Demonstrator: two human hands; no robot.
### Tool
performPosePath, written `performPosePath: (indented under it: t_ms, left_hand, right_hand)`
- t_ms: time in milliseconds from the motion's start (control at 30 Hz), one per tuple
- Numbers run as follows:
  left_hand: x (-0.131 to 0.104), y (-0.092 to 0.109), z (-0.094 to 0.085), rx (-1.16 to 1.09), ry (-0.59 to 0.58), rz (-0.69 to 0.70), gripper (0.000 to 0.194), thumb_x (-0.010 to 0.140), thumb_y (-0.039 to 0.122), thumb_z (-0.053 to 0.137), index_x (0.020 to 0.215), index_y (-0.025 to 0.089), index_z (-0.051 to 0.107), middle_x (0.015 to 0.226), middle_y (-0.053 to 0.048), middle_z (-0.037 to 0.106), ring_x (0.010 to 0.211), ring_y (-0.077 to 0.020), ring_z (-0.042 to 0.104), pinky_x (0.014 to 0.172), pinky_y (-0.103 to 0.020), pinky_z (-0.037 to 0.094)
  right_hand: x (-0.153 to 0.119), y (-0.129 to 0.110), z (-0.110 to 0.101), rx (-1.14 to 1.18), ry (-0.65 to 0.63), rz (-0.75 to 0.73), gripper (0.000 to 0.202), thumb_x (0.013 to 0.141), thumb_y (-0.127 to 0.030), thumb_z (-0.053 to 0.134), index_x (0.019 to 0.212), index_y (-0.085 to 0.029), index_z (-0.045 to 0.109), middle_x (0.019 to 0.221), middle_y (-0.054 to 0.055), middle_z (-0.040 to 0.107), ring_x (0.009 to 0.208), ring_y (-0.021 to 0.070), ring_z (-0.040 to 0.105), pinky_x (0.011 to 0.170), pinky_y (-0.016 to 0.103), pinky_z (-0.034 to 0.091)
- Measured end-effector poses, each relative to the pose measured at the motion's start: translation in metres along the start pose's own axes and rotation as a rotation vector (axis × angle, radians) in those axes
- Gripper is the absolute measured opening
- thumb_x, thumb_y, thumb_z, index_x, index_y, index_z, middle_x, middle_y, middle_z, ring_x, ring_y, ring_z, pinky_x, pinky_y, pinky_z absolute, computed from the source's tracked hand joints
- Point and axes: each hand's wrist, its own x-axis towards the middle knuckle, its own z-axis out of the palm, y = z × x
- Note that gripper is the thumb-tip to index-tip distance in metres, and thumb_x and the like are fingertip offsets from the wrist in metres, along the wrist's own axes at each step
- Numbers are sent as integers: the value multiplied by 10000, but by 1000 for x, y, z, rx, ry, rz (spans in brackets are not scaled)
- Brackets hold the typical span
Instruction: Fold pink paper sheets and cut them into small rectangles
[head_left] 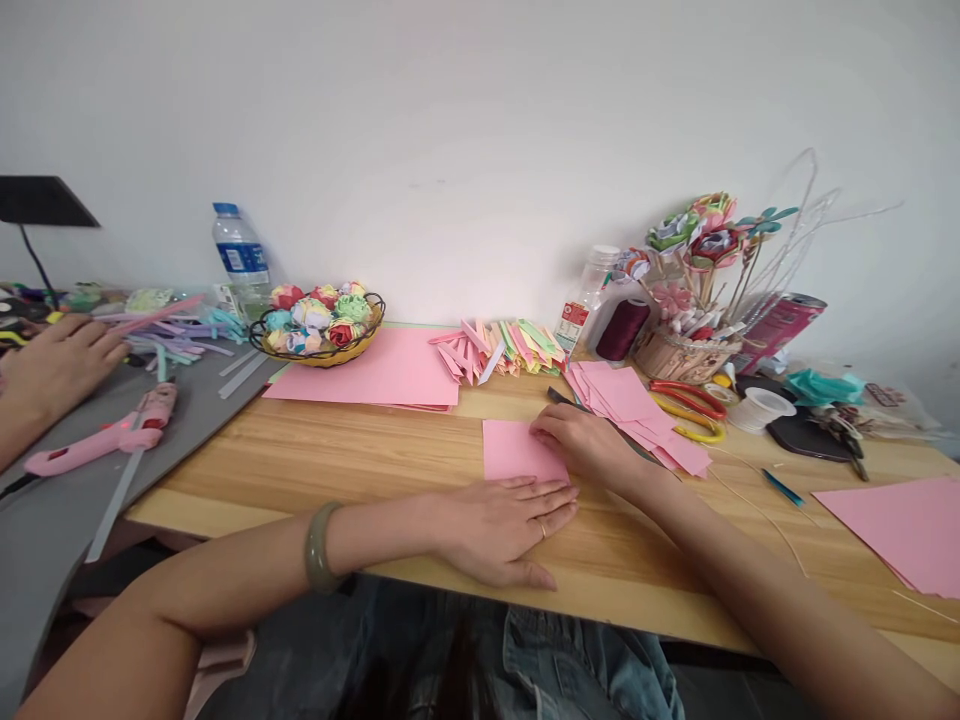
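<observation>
A small pink paper sheet (517, 448) lies on the wooden table (375, 450) in front of me. My left hand (506, 525) rests flat along the sheet's near edge, fingers stretched out. At the right edge of the same sheet, my right hand (581, 440) has its fingers curled down onto the paper; the fingertips are partly hidden. A loose pile of cut pink paper pieces (630, 395) lies just beyond my right forearm. Partly under that forearm is a dark, narrow object (562, 398) whose kind I cannot make out.
Larger pink sheets (360, 380) and folded paper strips (499, 350) lie behind. A basket of paper flowers (341, 352) stands back left; red-handled pliers (686, 395) and a spool (761, 410) lie right. Another person's hand (67, 360) is near a pink glue gun (139, 430).
</observation>
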Motion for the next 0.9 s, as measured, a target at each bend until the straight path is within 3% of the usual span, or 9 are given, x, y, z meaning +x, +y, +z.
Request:
performPosePath:
  t_ms: [300, 433, 533, 667, 900]
  left_hand:
    - [-12, 16, 7, -58, -5, -83, 761, 885, 527, 322, 1403, 0, 144, 1467, -208, 39, 1361, -276, 8, 1118, -388, 88]
    - [-21, 20, -1, -68, -7, -105, 719, 900, 498, 319, 1405, 13, 155, 1463, -212, 81, 1360, -281, 61, 1112, -382, 120]
    - [-29, 10, -10, -35, 50, -166, 612, 930, 435, 284, 1396, 43, 220, 1446, -171, 224, 1346, -219, 198, 1103, -314, 178]
    - [-41, -11, -10, 106, 167, -222, 431, 943, 313, 312, 1282, 84, 447, 1379, -133, 386, 1333, -221, 241, 1114, -366, 148]
    - [-60, -21, -3, 80, 164, -232, 409, 941, 251, 322, 1319, 119, 409, 1390, -80, 377, 1287, -145, 343, 1088, -260, 239]
  right_hand:
    - [-5, -11, -3, -65, 4, 12, 218, 871, -114, 407, 956, -163, 601, 928, 76, 593, 863, 172, 548, 670, 256, 434]
    - [-10, -16, 1, -119, 10, 32, 247, 850, -75, 408, 1005, -144, 588, 959, 110, 580, 908, 220, 524, 643, 284, 453]
    - [-12, -18, 3, -137, 13, 29, 256, 847, -62, 402, 1010, -140, 583, 980, 119, 572, 921, 230, 510, 630, 288, 461]
    - [-12, -13, 4, -129, 22, 2, 236, 860, -88, 410, 1016, -143, 578, 984, 106, 566, 915, 219, 506, 639, 288, 469]
    - [-9, -6, 6, -97, 43, -28, 237, 887, -119, 384, 1029, -145, 572, 1004, 94, 557, 932, 193, 507, 709, 288, 470]
